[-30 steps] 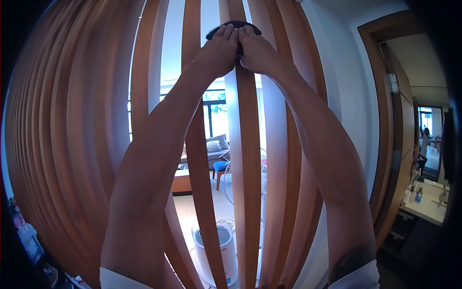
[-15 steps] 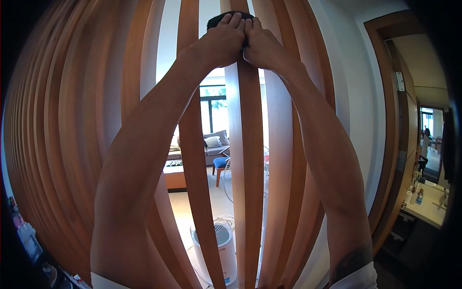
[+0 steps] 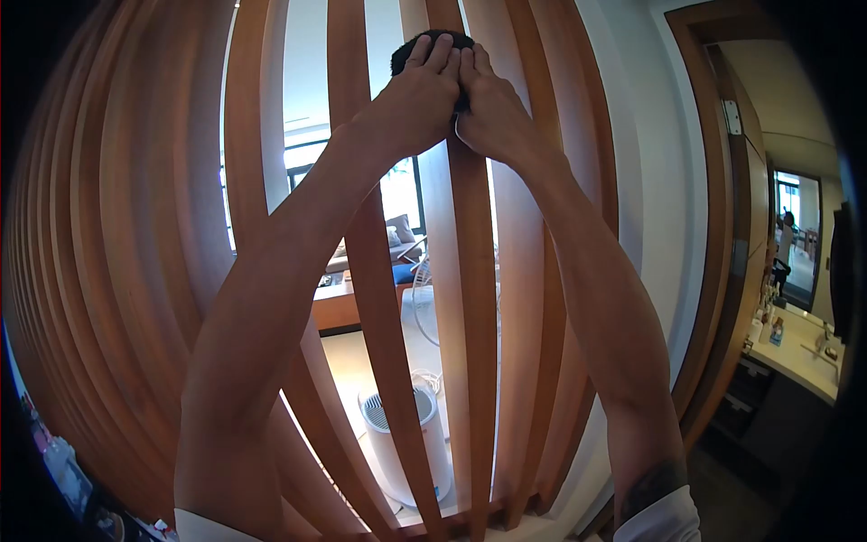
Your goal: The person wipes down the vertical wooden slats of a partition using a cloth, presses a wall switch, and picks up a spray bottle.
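Note:
Both my arms reach up to a brown wooden slat (image 3: pixel 471 271) in a row of upright slats. My left hand (image 3: pixel 417 101) is closed over a black, fuzzy-looking cloth (image 3: pixel 403 60) high on the slat, its fingertips pressed on the front. Close beside it, my right hand (image 3: pixel 492 107) grips the same cloth from the right, fingers pointing up. The two hands nearly touch at the fingertips. Much of the cloth is hidden beneath them, and its exact kind is hard to make out.
More wooden slats (image 3: pixel 72 226) run along the left. Through the gaps show a white round appliance (image 3: pixel 433 452), a fan (image 3: pixel 423 303) and a sofa (image 3: pixel 402 228). On the right, a door frame (image 3: pixel 713 271) opens onto a washroom counter (image 3: pixel 799 348).
My view has shifted, so the slats' lower ends now show. Both hands sit slightly lower in the picture, still together on the cloth. The room beyond appears shifted between the slats.

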`<state>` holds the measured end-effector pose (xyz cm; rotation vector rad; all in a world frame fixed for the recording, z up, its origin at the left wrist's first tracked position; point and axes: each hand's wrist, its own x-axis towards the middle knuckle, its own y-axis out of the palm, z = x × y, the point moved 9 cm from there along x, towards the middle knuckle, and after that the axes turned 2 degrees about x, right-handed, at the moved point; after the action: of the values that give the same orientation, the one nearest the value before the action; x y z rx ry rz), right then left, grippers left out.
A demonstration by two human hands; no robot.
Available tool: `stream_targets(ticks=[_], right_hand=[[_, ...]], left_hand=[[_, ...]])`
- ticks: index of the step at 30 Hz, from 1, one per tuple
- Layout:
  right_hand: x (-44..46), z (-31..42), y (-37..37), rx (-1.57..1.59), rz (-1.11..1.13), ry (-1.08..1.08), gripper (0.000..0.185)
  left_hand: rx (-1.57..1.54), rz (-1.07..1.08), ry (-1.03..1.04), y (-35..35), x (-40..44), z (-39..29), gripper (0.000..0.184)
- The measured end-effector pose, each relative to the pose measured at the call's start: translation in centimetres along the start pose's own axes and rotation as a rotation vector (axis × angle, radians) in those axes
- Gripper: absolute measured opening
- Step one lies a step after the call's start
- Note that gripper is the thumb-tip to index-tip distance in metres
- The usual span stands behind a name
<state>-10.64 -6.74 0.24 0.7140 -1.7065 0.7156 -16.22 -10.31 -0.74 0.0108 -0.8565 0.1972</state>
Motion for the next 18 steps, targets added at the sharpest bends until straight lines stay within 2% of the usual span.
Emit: stream_targets(ticks=[2, 4, 8, 10, 18], right_hand=[[-2.4, 0.7, 0.5, -0.017, 0.006, 0.032, 0.080], [-3.8, 1.1, 1.1, -0.031, 0.016, 0.046, 0.081], [-5.7, 2.1, 1.0, -0.029, 0.001, 0.073, 0.080], [-6.9, 2.3, 1.0, -0.006, 0.025, 0.111, 0.080], [-12.6, 4.0, 1.7, -0.031, 0.030, 0.084, 0.081]], left_hand=[[-0.072, -0.004, 0.025, 0.0, -1.6, -1.0, 0.083], [-0.032, -0.098, 0.102, -0.2, -2.9, -1.9, 0.083], [-0.087, -0.092, 0.090, 0.0, -4.2, -2.7, 0.083], [-0.005, -0.152, 0.144, -0.6, -5.2, -3.9, 0.061], [-0.040, -0.050, 0.133, 0.6, -9.2, -7.3, 0.061]])
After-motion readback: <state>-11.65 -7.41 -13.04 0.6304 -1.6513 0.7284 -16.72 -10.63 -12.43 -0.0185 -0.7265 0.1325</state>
